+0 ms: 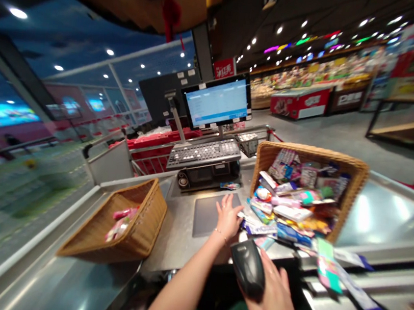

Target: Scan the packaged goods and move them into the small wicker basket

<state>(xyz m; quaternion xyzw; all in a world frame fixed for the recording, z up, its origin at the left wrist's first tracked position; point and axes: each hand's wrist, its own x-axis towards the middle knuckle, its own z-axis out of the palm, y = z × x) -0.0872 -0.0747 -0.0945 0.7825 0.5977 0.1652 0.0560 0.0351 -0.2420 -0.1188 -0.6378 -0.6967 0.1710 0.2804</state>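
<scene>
My left hand (227, 220) reaches over the grey flat pad (205, 216) in the metal counter, fingers spread. Its thumb side is close to the packages spilling from a tipped wicker basket (352, 197); whether it touches one I cannot tell. Closer to me, my right hand (275, 298) is wrapped round a black handheld barcode scanner (249, 268). Small packaged goods (289, 213) in many colours fill the tipped basket and spread over its front edge. A green and pink package (328, 266) lies to the right of the scanner.
A second wicker basket (148, 223) on the left holds a few pink and white items (122, 222). Behind the pad stand a keyboard (207, 154) and a lit monitor (218, 102). One small packet (230, 185) lies below the keyboard. Red shopping carts (152, 142) stand beyond.
</scene>
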